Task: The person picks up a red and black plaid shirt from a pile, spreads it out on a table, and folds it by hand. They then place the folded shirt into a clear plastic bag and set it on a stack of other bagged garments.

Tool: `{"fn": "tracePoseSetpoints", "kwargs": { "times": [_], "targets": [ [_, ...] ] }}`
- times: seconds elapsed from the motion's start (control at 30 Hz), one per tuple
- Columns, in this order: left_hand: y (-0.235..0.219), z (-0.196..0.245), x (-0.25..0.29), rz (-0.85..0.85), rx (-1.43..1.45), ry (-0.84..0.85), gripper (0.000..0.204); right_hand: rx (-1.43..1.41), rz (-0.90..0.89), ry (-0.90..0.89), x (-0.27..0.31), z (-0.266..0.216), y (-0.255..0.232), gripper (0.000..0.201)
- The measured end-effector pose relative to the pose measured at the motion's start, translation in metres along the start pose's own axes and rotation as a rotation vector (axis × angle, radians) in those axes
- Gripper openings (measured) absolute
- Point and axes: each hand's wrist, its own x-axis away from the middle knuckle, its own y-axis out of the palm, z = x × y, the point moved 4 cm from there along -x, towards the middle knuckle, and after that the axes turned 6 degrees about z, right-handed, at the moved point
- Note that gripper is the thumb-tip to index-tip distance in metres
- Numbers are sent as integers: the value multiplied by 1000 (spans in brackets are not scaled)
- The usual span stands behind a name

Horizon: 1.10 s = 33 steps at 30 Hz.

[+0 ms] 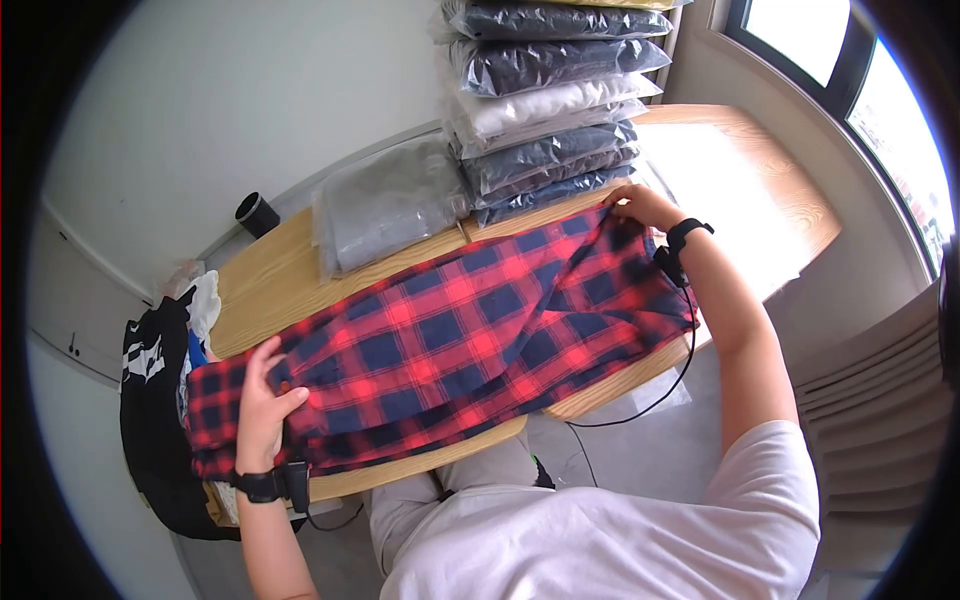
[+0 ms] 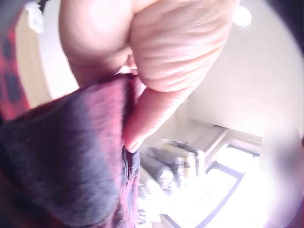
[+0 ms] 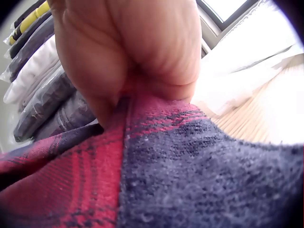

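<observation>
A red and dark blue plaid cloth (image 1: 420,330) lies lengthwise over the wooden table, with loose folds at its right end. At its left part is the left hand (image 1: 262,410), thumb spread from the fingers. The left wrist view shows this hand (image 2: 156,52) pinching a raised edge of the cloth (image 2: 61,152). The right hand (image 1: 645,207) pinches the far right corner of the cloth. Close up in the right wrist view, the fingers of that hand (image 3: 133,52) grip the gathered fabric (image 3: 166,166), and the fingertips are partly hidden.
Behind the cloth, a tall stack of bagged garments (image 1: 555,110) stands beside a flat clear bag with grey contents (image 1: 390,205). A black cup (image 1: 257,214) is at the back left. Black clothing (image 1: 150,420) hangs at the left end. Cables run from both wrists.
</observation>
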Motion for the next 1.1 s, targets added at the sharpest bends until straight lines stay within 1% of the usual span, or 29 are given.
{"fn": "tracePoseSetpoints", "kwargs": {
  "times": [0.03, 0.07, 0.13, 0.17, 0.2, 0.23, 0.27, 0.33, 0.37, 0.4, 0.47, 0.5, 0.53, 0.6, 0.63, 0.67, 0.77, 0.83, 0.87, 0.93, 0.97, 1.0, 1.03, 1.07, 1.1],
  "targets": [
    [-11, -41, -11, -72, 127, -150, 72, -4, -26, -30, -2, 1, 1, 23],
    [-16, -66, -14, -95, 185, -333, 65, -9, -26, -34, -2, -1, 2, 23],
    [-2, -67, -13, -74, 212, -388, 56, 67, 5, -12, 0, -6, 2, 21],
    [1, -70, -15, -69, 208, -390, 56, 60, 2, -52, 1, -8, 1, 22],
    [3, -64, -20, -65, 93, -226, 55, 58, -5, -53, 1, -8, 2, 22],
    [7, -57, -23, -61, -20, -62, 54, 64, -39, -12, -1, -7, 2, 22],
    [10, -54, -23, -56, -17, -66, 54, 74, -71, 28, -4, -7, 0, 24],
    [18, -11, -17, 16, -25, 245, 55, 77, -80, 34, -9, -2, 0, 25],
    [17, 1, -16, 51, -1, 303, 57, 119, -98, 33, -11, -3, 0, 26],
    [11, 4, -19, 56, 94, 285, 57, 162, -117, 31, -11, -4, 0, 26],
    [6, 13, -29, 183, 141, 335, 57, 189, -117, 38, -12, -6, 0, 26],
    [-3, -2, -41, 165, 153, 294, 58, 208, -111, 43, -13, -8, 1, 27],
    [-9, -20, -51, 166, 155, 294, 58, 211, -112, 42, -13, -11, 1, 27],
    [-15, -68, -72, 125, 23, 54, 59, 246, -126, 101, -12, -12, 2, 26],
    [-12, -82, -74, 36, -50, -111, 61, 246, -127, 102, -13, -10, 3, 26],
    [-11, -96, -74, 7, -183, -266, 62, 235, -131, 102, -14, -8, 3, 27],
    [-8, -103, -78, 0, -189, -273, 61, 222, -143, 100, -16, -8, 3, 27],
    [-10, -90, -82, 116, 27, 49, 61, 218, -150, 100, -16, -7, 4, 27],
    [-11, -90, -81, 113, 28, 47, 61, 234, -159, 112, -18, -6, 5, 27],
    [-12, -82, -78, 160, 96, 46, 59, 251, -166, 126, -19, -7, 5, 26],
    [-14, -94, -79, 138, 34, -4, 56, 261, -170, 124, -19, -8, 6, 25],
    [-17, -104, -79, 78, -179, -125, 55, 271, -175, 122, -19, -8, 6, 25],
    [-20, -114, -81, 78, -187, -143, 54, 271, -175, 124, -22, -5, 7, 25],
    [-23, -124, -82, 76, -196, -161, 54, 310, -168, 90, -25, -3, 8, 24],
    [-20, -119, -79, 67, -198, -160, 54, 347, -159, 60, -25, 0, 8, 25]
  ]
}}
